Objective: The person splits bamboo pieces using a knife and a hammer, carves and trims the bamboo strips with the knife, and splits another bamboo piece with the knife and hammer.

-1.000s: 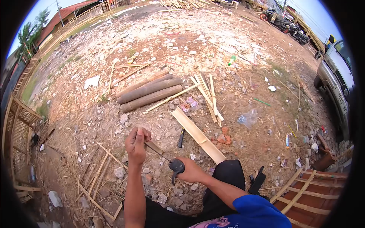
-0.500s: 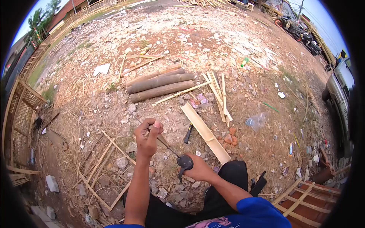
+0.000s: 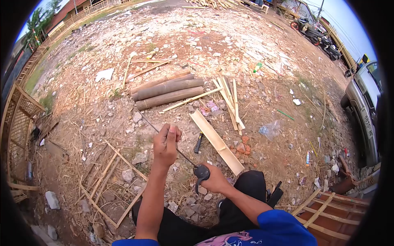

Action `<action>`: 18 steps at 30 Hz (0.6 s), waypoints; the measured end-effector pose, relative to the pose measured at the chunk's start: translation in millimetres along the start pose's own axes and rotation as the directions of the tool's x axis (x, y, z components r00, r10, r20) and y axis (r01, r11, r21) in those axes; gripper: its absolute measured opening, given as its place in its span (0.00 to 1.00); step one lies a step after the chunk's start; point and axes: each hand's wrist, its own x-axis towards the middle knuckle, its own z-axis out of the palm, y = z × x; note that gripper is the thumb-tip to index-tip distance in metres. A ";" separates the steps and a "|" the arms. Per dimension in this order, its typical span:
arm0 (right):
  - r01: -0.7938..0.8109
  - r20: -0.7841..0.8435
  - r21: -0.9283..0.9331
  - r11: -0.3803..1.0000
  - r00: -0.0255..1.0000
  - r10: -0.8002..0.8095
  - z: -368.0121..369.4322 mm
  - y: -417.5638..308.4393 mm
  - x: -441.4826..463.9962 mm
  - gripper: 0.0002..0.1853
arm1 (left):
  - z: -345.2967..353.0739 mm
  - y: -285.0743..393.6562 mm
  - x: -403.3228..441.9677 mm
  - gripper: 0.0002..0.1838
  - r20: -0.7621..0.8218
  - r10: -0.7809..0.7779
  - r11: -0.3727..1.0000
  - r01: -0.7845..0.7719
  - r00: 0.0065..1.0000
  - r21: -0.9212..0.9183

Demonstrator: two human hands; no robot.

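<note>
A long thin dark blade [image 3: 148, 122], seen almost edge-on, runs slantwise from upper left down to a black handle [image 3: 202, 172]. My right hand [image 3: 213, 179] is wrapped round that handle, above my knees. Partway along the blade, my left hand [image 3: 165, 141] is closed, thumb and fingers pinched together where the blade passes; the contact itself is partly hidden. To the right of my hands a split bamboo piece [image 3: 215, 141] lies hollow side up on the ground. Beside it lies a black tool with a yellow mark [image 3: 198, 142].
Thick bamboo poles [image 3: 168, 92] and split strips [image 3: 230, 102] lie ahead. A thin wooden frame [image 3: 98, 180] is at the left, a slatted panel [image 3: 328, 213] at the lower right. A parked vehicle [image 3: 363, 110] stands at the right. Stones and rubble [image 3: 193, 213] cover the ground near my feet.
The blade has turned from showing its flat side to showing almost only its edge, and more of its far length is visible. My left hand has shifted slightly. The view has swung a little.
</note>
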 end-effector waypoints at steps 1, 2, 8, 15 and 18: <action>-0.031 -0.011 -0.002 1.000 0.999 0.031 0.6 -2.9 -2.9 0.18 | 0.7 1.8 -2.5 0.18 0.010 -0.007 1.000 0.007 1.000 0.019; -0.024 -0.033 -0.013 1.000 0.999 0.024 2.3 -2.0 -2.8 0.18 | 0.9 3.3 -2.6 0.18 0.015 -0.004 0.999 0.004 1.000 0.038; -0.022 -0.106 -0.038 0.999 0.994 0.018 20.9 0.5 -5.7 0.20 | -5.1 3.6 -4.0 0.20 -0.018 0.025 0.997 -0.024 1.000 0.076; 0.044 -0.183 -0.035 0.998 0.982 -0.050 37.7 9.6 -7.9 0.21 | -8.1 5.3 -7.3 0.20 -0.011 0.051 0.998 -0.050 0.999 0.035; 0.027 -0.220 -0.004 1.000 0.975 -0.027 45.9 9.2 -10.7 0.20 | -6.6 6.0 -8.6 0.19 0.011 -0.012 0.998 0.011 1.000 0.064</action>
